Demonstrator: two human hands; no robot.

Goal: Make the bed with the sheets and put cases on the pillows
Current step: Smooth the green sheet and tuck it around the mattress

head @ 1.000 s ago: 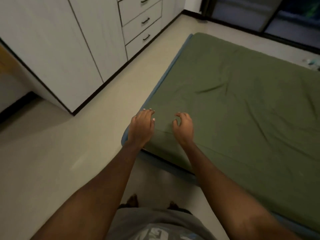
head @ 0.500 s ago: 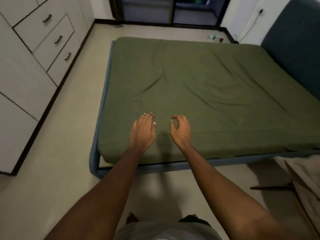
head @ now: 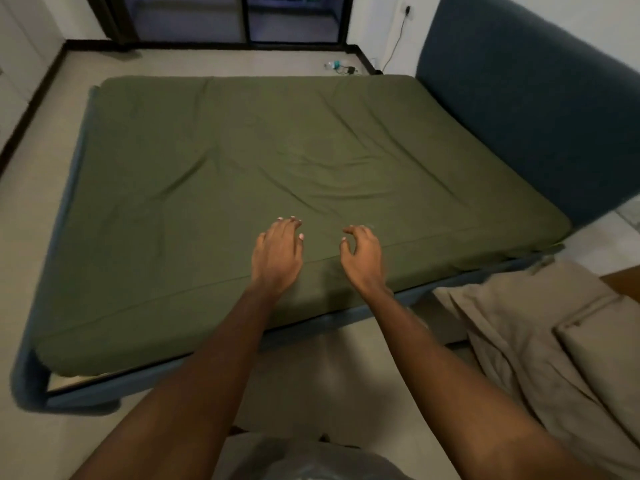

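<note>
The floor [head: 31, 216] runs pale round a low bed [head: 29, 382] with a green sheet [head: 207, 174] drawn over the mattress, creased across the middle. My left grip [head: 277, 258] hangs palm down over the sheet's near edge, fingers spread and relaxed, holding nothing; whether it touches the cloth I cannot tell. My right grip [head: 362, 259] is just beside it, fingers loosely curled on nothing. Since half a second ago both grips keep that pose, while my view has swung right: the drawers are gone and the headboard [head: 519, 109] fills the right side. A beige pillow [head: 602, 344] on crumpled cloth [head: 512, 334] lies near the bed's right corner; floor lies along the left side and far end.
</note>
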